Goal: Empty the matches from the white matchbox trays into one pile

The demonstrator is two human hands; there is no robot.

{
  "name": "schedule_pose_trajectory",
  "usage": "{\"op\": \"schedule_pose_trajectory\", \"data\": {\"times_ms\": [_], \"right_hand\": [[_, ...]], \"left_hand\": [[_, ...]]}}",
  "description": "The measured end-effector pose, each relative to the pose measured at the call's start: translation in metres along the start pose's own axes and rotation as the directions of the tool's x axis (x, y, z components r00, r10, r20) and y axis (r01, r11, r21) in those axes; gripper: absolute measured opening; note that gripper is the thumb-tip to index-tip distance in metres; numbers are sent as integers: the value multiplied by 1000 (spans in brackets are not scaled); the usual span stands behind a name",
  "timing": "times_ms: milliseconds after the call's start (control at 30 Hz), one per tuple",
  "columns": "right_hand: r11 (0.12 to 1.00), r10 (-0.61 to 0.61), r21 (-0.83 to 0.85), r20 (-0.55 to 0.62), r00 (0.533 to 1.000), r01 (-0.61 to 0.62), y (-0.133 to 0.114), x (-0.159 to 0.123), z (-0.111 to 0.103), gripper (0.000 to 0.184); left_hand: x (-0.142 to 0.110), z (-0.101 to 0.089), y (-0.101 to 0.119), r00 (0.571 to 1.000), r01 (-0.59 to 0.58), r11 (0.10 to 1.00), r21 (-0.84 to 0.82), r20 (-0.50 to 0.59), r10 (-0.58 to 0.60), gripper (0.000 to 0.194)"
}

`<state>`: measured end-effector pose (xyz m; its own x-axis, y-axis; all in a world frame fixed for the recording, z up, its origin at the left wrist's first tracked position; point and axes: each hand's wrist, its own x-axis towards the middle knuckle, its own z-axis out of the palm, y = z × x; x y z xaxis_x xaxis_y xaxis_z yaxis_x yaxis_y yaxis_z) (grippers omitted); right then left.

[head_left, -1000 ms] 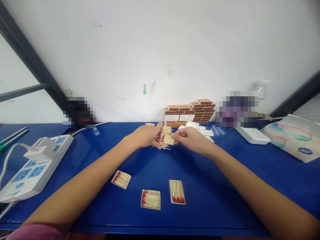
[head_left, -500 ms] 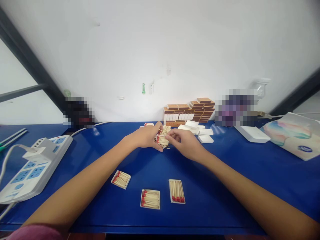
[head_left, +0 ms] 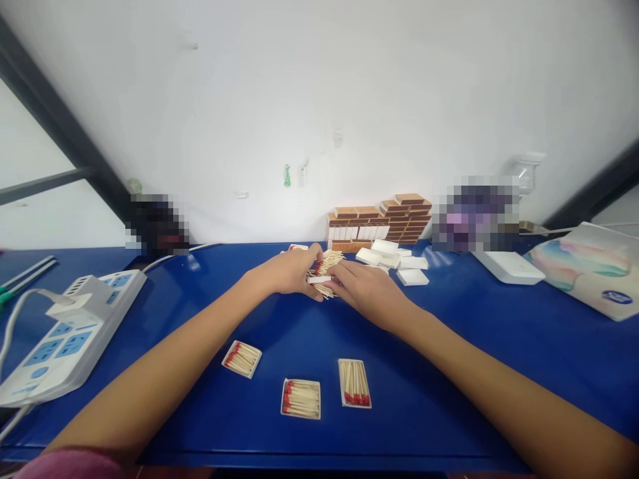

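Observation:
A white matchbox tray is tilted so that its long side faces me, between my hands and in front of a loose pile of matches. My left hand curls around the tray's left end, its thumb low and its forefinger beside the pile. At the right end, the fingers of my right hand are closed on the tray. Nearer to me lie three trays filled with red-tipped matches: a left one, a middle one and a right one. Another filled tray shows partly behind my left hand.
Several white trays lie right of the pile. Stacked brown matchboxes stand against the wall. A power strip is at the left on the blue table; a white box and a tissue pack are at the right.
The tray between my hands has tipped from showing its matches to showing its side. My right hand has shifted slightly left and turned over it.

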<state>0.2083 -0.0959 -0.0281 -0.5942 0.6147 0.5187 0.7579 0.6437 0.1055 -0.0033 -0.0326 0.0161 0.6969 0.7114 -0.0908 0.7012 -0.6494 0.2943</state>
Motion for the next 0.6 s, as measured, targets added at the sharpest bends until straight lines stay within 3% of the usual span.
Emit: {"op": "schedule_pose_trajectory", "data": {"times_ms": [233,600], "right_hand": [[995,-34,-95,-23,999,32,1,0,0,34],[994,-18,-107,-54,998,12,0,2,-11,37]], "left_hand": [[0,-1,0,1000,-1,1000,7,-11,1,76],[-5,-5,3,1000,-7,1000,22,-16,7,77]]}}
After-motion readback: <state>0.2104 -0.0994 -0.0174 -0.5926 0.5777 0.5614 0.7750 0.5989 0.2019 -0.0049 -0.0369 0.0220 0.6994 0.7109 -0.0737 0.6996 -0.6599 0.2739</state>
